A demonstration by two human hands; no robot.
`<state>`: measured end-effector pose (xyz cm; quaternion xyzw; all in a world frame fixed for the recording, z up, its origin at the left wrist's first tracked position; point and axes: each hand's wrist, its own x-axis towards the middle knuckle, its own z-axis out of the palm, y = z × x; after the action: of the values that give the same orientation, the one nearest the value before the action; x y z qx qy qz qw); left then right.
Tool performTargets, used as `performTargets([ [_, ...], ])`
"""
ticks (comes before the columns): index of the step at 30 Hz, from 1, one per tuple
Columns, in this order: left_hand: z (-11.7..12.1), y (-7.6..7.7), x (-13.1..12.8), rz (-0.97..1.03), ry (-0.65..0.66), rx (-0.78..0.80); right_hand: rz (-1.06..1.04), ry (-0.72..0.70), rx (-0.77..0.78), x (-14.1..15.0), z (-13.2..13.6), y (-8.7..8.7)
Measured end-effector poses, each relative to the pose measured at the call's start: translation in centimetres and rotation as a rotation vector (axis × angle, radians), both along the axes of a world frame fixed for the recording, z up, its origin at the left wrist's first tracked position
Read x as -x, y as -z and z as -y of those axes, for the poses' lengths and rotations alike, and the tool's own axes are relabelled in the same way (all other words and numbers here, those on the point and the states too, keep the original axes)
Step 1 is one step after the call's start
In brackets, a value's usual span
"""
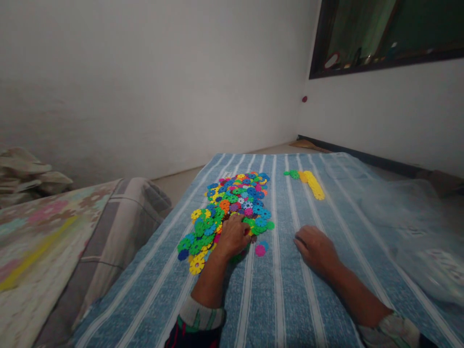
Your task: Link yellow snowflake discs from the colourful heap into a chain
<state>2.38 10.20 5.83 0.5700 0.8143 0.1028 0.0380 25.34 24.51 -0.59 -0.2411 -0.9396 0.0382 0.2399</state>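
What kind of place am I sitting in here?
Probably a room in a home: a striped cloth with a pile of colorful toy discs on it, a floral-patterned cover off to the left, and a dark-framed window in the plain wall.

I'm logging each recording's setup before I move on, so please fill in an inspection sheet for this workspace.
Surface: blue-and-white striped cloth, mostly flat.
Job's things: mixed pile of notched, coloured discs; to its right, an overlapping row of yellow discs with green discs at its far end.
Clutter: clear plastic packaging at the right; loose pink disc near the pile.
Hands: left hand in the pile, grip unclear; right hand on or just over the cloth, fingers curled, no disc visible in it.
Cables: nothing seen.
Surroundings: pale wall, dark-framed window, floral cover at left.
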Motion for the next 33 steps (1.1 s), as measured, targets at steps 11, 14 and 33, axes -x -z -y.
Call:
performTargets([
  [11, -0.5, 0.4, 1.1, 0.135, 0.011, -0.175, 0.01, 0.002, 0.002, 0.0, 0.0, 0.0],
  [14, -0.7, 1.0, 1.6, 0.16, -0.039, -0.312, -0.004, 0.006, 0.017, 0.1, -0.1, 0.1],
  [33, -6.1, 1.1, -5.0, 1.005, 0.145, -0.254, -0.615, -0.069, 0.556, 2.0, 0.0, -0.7],
])
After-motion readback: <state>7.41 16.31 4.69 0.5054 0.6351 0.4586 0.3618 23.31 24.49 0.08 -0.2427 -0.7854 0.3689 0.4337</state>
